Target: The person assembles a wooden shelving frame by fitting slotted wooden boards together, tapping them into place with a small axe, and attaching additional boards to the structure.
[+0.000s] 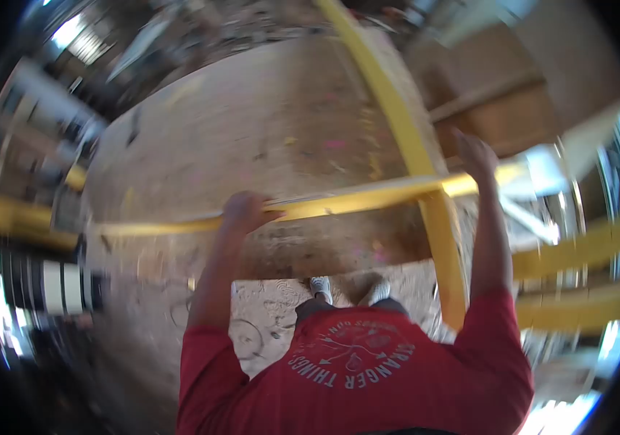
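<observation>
A long, narrow yellow wooden board (pixel 353 201) lies across the worktable in front of me. My left hand (pixel 247 212) is closed around its left part, thumb pointing right along the wood. My right hand (pixel 477 156) is just past the board's far edge near its right end, with a finger stretched out up and left. That hand is blurred, and I see nothing held in it. Beneath the board, a second yellow beam (pixel 388 109) runs from the far edge toward me, crossing it at the right side of the table.
The worn plywood tabletop (pixel 252 123) carries pink and yellow marks. More yellow lumber (pixel 578 250) is at the right, and yellow pieces (pixel 31 217) are at the left. A brown wooden box or panel (pixel 498 116) stands beyond my right hand. Dusty ground (pixel 266 297) shows around my shoes.
</observation>
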`<action>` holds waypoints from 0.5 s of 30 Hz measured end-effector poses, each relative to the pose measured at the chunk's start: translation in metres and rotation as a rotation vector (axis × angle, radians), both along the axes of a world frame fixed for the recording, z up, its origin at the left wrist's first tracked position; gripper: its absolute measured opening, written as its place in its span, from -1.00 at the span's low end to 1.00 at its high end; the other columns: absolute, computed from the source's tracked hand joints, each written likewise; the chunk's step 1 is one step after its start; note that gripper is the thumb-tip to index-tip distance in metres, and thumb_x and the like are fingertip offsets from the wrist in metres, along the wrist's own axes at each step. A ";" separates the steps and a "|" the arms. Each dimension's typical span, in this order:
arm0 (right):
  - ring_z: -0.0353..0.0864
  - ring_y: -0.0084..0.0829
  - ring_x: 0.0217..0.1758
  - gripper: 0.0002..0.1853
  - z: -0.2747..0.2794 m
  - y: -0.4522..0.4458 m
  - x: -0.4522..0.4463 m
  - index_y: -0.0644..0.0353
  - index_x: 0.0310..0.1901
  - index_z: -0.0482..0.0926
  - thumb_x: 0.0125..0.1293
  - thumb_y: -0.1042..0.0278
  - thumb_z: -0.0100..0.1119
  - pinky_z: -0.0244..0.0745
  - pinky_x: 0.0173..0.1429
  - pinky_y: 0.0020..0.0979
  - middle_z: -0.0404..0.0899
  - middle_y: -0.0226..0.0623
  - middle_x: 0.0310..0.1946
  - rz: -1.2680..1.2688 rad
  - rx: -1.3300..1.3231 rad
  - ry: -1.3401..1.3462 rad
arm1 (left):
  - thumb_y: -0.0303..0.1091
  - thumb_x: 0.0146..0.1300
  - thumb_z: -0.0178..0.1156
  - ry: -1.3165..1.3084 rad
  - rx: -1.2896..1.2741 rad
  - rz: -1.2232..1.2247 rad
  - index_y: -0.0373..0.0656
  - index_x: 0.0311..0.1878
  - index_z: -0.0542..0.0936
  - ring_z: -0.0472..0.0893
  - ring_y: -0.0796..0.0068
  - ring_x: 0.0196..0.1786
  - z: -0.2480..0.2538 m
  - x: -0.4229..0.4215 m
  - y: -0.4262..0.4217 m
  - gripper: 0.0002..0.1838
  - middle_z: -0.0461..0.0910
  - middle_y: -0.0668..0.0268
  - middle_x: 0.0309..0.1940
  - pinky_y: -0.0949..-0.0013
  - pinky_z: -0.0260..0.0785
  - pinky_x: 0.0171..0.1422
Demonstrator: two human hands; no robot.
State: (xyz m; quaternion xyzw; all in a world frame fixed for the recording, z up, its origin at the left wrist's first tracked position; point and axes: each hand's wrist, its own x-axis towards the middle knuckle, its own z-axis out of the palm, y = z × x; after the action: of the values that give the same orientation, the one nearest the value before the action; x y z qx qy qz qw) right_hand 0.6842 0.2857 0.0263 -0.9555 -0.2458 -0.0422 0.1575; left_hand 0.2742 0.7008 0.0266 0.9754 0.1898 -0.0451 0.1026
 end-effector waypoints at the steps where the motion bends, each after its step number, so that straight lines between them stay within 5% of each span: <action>1: 0.68 0.03 0.25 -0.45 -0.014 -0.008 0.015 -0.28 0.39 0.63 0.68 -0.25 -0.26 0.53 0.33 0.07 0.74 -0.15 0.18 0.093 -0.083 -0.059 | 0.55 0.13 0.37 0.030 0.031 -0.006 0.00 -0.04 0.86 0.79 -0.07 -0.05 -0.015 -0.003 0.009 -0.25 0.80 0.02 -0.23 -0.08 0.62 0.11; 3: 0.66 0.17 0.27 -0.21 0.023 0.015 -0.011 0.03 0.12 0.79 0.54 -0.53 -0.17 0.54 0.30 0.08 0.75 0.05 0.13 -0.187 -0.023 0.085 | 0.61 0.09 0.34 0.075 0.029 0.003 0.03 -0.03 0.85 0.79 -0.06 -0.01 -0.010 -0.011 0.009 -0.21 0.81 0.04 -0.17 -0.09 0.62 0.15; 5: 0.73 0.19 0.09 -0.22 0.019 0.012 -0.008 0.10 -0.07 0.80 0.53 -0.53 -0.11 0.56 0.15 0.15 0.78 0.07 -0.06 -0.192 -0.041 0.042 | 0.62 0.06 0.35 0.098 0.021 0.078 0.05 -0.04 0.85 0.79 -0.04 0.02 -0.001 -0.014 0.004 -0.21 0.81 0.08 -0.14 -0.10 0.63 0.16; 6: 0.79 0.12 -0.13 -0.30 0.021 0.012 -0.016 0.11 -0.07 0.81 0.55 -0.44 0.00 0.58 0.01 0.09 0.78 -0.01 -0.32 -0.168 0.039 -0.045 | 0.61 0.06 0.36 0.087 0.010 0.088 0.05 -0.04 0.85 0.79 -0.04 0.02 -0.007 -0.015 0.004 -0.21 0.81 0.09 -0.13 -0.09 0.63 0.17; 12: 0.84 -0.19 -0.15 -0.57 -0.001 0.018 -0.028 0.13 0.01 0.82 0.62 -0.08 0.18 0.66 0.00 -0.18 0.84 -0.15 -0.23 -0.119 0.407 -0.304 | 0.51 0.08 0.42 -0.017 -0.012 -0.001 0.03 -0.01 0.83 0.78 -0.04 0.06 -0.011 -0.018 0.015 -0.27 0.81 0.09 -0.09 -0.09 0.64 0.19; 15: 0.81 -0.30 -0.18 -0.73 0.020 0.088 -0.118 0.21 0.00 0.80 0.60 0.18 0.27 0.67 0.01 -0.25 0.84 -0.18 -0.20 0.097 0.608 -0.386 | 0.44 0.12 0.44 -0.031 -0.055 -0.054 0.02 0.00 0.82 0.78 -0.05 0.07 -0.010 -0.017 0.019 -0.32 0.81 0.09 -0.06 -0.08 0.64 0.21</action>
State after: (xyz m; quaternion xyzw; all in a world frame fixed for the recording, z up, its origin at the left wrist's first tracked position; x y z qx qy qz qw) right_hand 0.5662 0.3732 0.0465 -0.8267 -0.2924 -0.2852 0.3870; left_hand 0.2570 0.7198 0.0169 0.9775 0.1606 -0.0378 0.1312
